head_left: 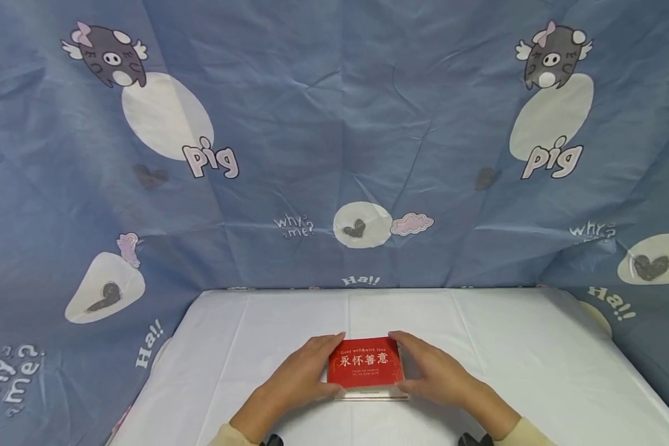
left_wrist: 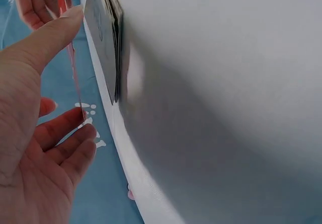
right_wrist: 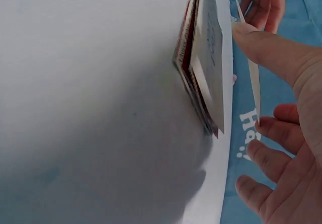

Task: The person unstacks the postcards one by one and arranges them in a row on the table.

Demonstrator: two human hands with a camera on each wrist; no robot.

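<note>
A thin red card (head_left: 366, 362) with white Chinese characters and small English lettering is held level at the middle of the table's near part. My left hand (head_left: 301, 371) pinches its left edge between thumb and fingertips. On the opposite edge, the thumb and fingers of my right hand (head_left: 437, 375) do the same. Beneath it lies a small stack of cards (head_left: 373, 395), mostly covered in the head view. Both wrist views show a gap between the raised card (right_wrist: 254, 78) and the stack (left_wrist: 103, 38), whose top is pale with faint marks.
A white cloth (head_left: 267, 334) covers the table under the stack. Behind and on both sides hangs a blue sheet (head_left: 290, 155) printed with pigs, hearts and words. The hands cast soft shadows on the cloth.
</note>
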